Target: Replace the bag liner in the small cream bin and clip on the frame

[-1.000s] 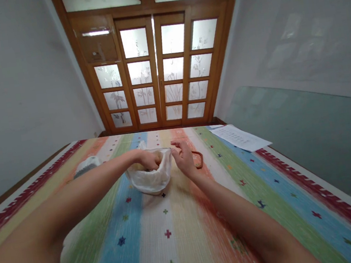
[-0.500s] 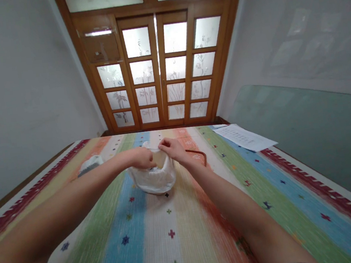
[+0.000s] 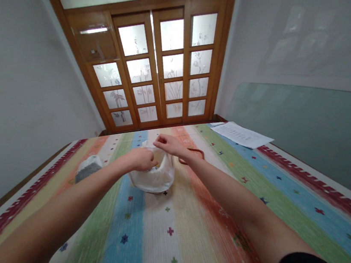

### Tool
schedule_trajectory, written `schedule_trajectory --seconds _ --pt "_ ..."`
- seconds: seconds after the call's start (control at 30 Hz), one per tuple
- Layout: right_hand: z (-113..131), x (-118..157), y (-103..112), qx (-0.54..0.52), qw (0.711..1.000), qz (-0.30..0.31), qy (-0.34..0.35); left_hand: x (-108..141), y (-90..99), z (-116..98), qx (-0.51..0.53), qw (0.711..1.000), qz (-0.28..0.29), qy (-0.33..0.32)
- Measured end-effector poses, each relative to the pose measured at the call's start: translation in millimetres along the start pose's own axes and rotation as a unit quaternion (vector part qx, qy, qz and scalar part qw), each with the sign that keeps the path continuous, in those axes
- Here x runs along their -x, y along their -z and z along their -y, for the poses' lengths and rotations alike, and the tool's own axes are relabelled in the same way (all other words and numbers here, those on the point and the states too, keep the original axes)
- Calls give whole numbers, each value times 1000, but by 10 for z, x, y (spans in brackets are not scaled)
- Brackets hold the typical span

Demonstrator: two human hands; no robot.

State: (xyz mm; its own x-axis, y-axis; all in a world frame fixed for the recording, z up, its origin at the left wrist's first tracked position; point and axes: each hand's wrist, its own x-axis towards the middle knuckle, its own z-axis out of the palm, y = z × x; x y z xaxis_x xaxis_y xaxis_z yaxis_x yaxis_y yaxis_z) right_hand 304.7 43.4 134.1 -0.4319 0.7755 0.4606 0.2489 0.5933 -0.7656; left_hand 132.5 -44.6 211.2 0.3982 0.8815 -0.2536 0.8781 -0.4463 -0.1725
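Observation:
A round white bag-like thing, thin and creased like plastic, stands on the striped tablecloth in front of me, with its mouth facing up. Through the mouth a tan inner surface shows. My left hand reaches over the left side of the mouth, its fingers curled and pointing down into it. At the far right of the rim, my right hand has thumb and fingers pinched together on the white edge. Whatever lies under the left fingertips is hidden.
A brown ring-shaped handle lies beside my right wrist, partly covered. Beyond my left forearm is a white and grey bundle. Printed paper sheets rest at the table's right edge, near a pale green panel.
My right hand has shifted slightly left along the rim, and my left hand sits a little further right over the mouth. The camera view has moved slightly.

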Motion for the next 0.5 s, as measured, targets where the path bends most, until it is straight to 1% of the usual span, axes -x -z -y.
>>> schedule_trajectory --seconds 0.03,0.07,0.13,0.23,0.33,0.4,0.5 --pt "12 -6 -4 11 1000 16 3 4 5 13 2 1000 1 -7" --pt "12 -2 -14 15 1000 19 3 11 12 33 5 1000 0 -12" --pt "-21 30 -47 2 1000 -7 -14 35 30 81 11 1000 -4 -10" --pt "-128 111 -99 -65 994 -57 -62 84 48 133 25 1000 -2 6" --pt "-242 213 -113 -128 983 -67 -115 116 42 142 37 999 0 20" --pt "-284 292 -93 -160 976 -37 -142 107 19 137 45 999 -2 29" --pt "-272 412 -38 -192 969 54 -146 47 -50 134 57 998 -2 20"
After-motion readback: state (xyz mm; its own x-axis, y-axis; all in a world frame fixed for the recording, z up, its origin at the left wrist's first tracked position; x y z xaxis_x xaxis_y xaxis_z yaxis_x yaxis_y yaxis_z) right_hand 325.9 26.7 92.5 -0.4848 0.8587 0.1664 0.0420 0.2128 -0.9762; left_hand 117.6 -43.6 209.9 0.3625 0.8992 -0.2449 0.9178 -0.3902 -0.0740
